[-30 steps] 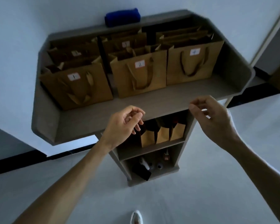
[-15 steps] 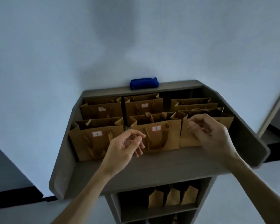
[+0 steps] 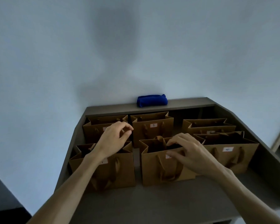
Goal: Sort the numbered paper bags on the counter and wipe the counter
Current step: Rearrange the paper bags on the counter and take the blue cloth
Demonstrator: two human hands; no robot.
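At the far left, the front-left bag (image 3: 102,168), whose label seems to read 1, is standing upright on the grey surface (image 3: 168,201). The left hand (image 3: 113,139) is hovering above its open mouth, grip released, fingers curled loosely and holding nothing; the back-left bag (image 3: 94,128) is sitting just behind it. In the middle, the back-centre bag (image 3: 152,126) is showing a 7, and ahead of it the front-centre bag (image 3: 162,165) is meeting the right hand (image 3: 192,152). That grip is closing over the bag's top edge, thumb on the front panel, fingertips (image 3: 171,143) reaching toward the inside, though whether it is actually pinching the paper I cannot tell. To the right, the front-right bag (image 3: 229,152) and the back-right bag (image 3: 208,126) are standing close together. A folded blue cloth (image 3: 152,100) is lying on the raised back ledge.

Probably the hands are starting to lift a bag for reordering; taking the stiff rim or the handles and lifting straight up should keep neighbours from tipping. The bags are crowding the back, raised side walls are hemming the surface, and open room is lying along the front strip.
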